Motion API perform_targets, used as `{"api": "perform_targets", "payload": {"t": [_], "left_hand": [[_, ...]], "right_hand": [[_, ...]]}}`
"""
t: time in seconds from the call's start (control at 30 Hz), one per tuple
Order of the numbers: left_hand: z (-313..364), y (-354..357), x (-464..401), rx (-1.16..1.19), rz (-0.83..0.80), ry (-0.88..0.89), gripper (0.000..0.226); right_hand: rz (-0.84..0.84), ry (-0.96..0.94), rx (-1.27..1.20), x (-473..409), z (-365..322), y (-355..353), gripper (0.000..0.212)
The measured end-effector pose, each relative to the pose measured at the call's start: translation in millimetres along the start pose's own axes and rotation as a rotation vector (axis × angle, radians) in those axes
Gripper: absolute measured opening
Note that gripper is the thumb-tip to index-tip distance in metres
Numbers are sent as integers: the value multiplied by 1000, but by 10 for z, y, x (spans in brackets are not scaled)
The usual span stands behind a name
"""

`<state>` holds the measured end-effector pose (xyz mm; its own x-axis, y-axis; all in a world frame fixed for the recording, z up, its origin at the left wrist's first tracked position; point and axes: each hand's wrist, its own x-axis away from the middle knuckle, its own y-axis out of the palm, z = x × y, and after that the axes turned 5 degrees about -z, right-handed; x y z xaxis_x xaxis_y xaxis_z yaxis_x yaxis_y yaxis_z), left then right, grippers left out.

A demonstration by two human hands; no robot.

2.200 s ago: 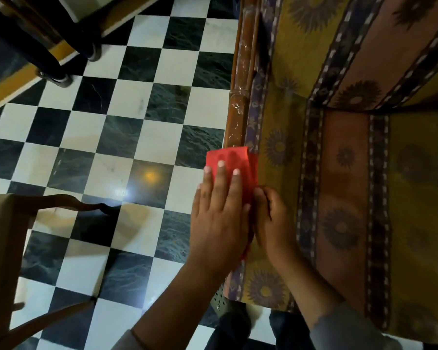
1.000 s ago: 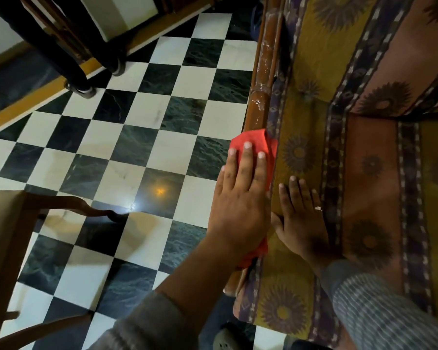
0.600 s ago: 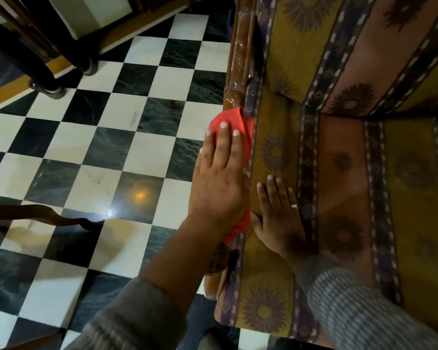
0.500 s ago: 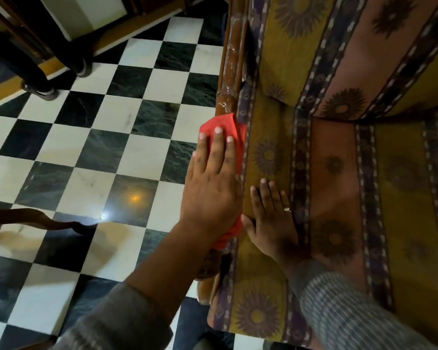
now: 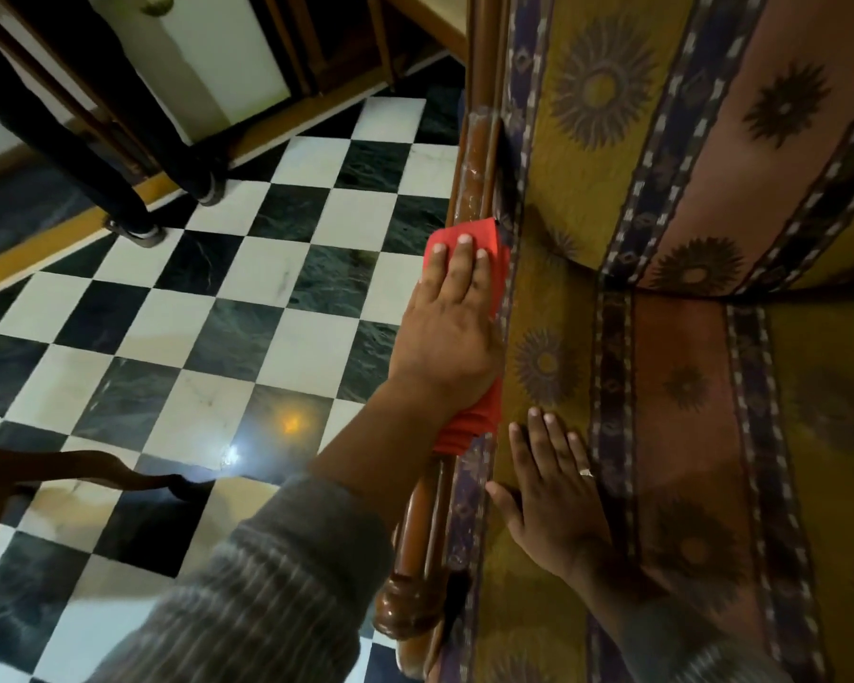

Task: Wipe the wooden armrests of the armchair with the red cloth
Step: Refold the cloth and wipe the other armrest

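The glossy brown wooden armrest (image 5: 474, 160) of the armchair runs from the top of the view down to a rounded knob near the bottom. A red cloth (image 5: 467, 421) lies folded along its middle. My left hand (image 5: 449, 327) presses flat on the cloth, fingers stretched toward the chair's back, covering most of it. My right hand (image 5: 553, 495) rests flat and spread on the patterned seat cushion (image 5: 686, 436) beside the armrest, holding nothing. It wears a ring.
A black-and-white checkered floor (image 5: 208, 308) lies to the left of the armchair. Dark furniture legs (image 5: 119, 209) stand at the upper left, and a curved wooden chair arm (image 5: 95, 473) juts in at the lower left.
My left hand has slid the red cloth farther up the armrest toward the chair's back. The front stretch of wood and its knob now show. My right hand stays flat on the cushion.
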<state>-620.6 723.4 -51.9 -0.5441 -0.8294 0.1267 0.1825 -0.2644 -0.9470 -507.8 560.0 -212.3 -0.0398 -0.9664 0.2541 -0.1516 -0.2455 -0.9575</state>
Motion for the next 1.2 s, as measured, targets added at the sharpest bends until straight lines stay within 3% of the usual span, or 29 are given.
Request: {"api": "perform_targets", "payload": {"t": [0.2, 0.53, 0.63, 0.73, 0.83, 1.0, 1.2], "left_hand": [[-119, -74, -448, -82, -27, 101, 68], [-72, -164, -839, -36, 42, 38, 67], [-100, -164, -857, -34, 45, 34, 67], [-116, -148, -858, -42, 51, 55, 72], [-164, -159, -968, -42, 54, 75, 72], [-195, -299, -1433, -24, 42, 50, 66], [-222, -433, -1854, -45, 27, 57, 70]], "right_hand": [[34, -95, 44, -733, 195, -287, 81], [-16, -96, 17, -768, 168, -366, 76], [61, -92, 8, -1262, 215, -583, 74], [24, -49, 13, -1746, 258, -753, 77], [86, -12, 45, -1766, 252, -660, 81], [158, 6, 17, -1756, 257, -594, 70], [153, 32, 45, -1808, 284, -482, 76]]}}
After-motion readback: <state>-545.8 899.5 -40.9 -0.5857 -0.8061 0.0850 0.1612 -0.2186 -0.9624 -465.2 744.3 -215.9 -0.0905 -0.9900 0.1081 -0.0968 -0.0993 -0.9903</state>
